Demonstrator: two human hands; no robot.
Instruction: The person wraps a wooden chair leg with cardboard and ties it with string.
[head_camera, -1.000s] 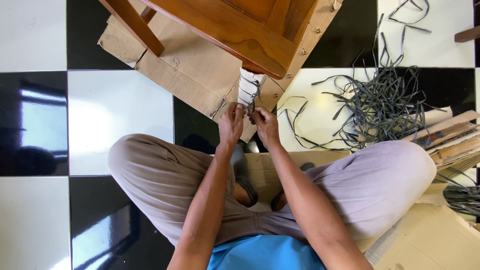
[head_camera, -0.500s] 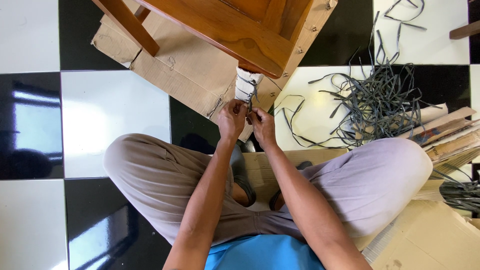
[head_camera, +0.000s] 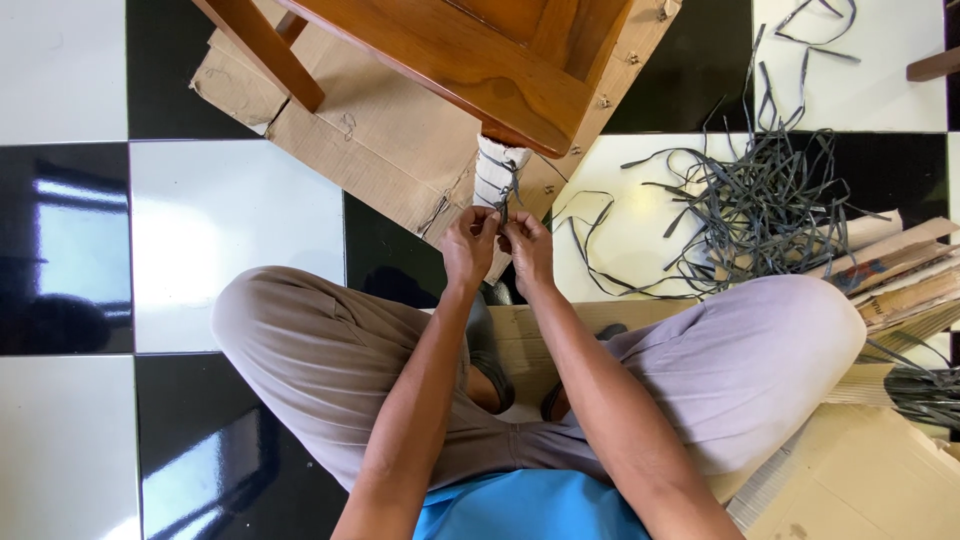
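1. I sat cross-legged on the black-and-white tiled floor (head_camera: 230, 215), both arms stretched forward to the wrapped furniture leg (head_camera: 493, 175)
2. My left hand (head_camera: 468, 245) was pinched shut on the dark strap (head_camera: 503, 200), thumb and fingers closed around it just below the wrapping
3. My right hand (head_camera: 528, 250) was closed tight as well, fingertips pressed on the same strap from the other side; the two hands touched each other at the fingertips
4. The strap ran up from my fingers over the white wrapping on the leg (how it was fastened higher up, I couldn't tell, too small and partly hidden by my fingers)
5. The leg belonged to the wooden furniture piece (head_camera: 470, 60), brown, varnished, lying tilted over a flattened cardboard sheet (head_camera: 370, 140); small metal fasteners showed along its pale edge
6. The wrapped leg sat right in front of my hands, between the cardboard sheet and a white tile
7. On my right, a loose tangle of dark strap offcuts (head_camera: 760, 200) spread across the tiles, well apart from my hands
8. Just beside that pile, by my right knee, lay a stack of cardboard pieces (head_camera: 895, 275), with more corrugated cardboard (head_camera: 860, 480) near my right hip
9. Another piece of cardboard (head_camera: 535, 335) lay under my crossed legs, with my dark shoes (head_camera: 480, 345) resting on it
10. Grey trousers, blue shirt (head_camera: 520, 510) at the bottom edge of view
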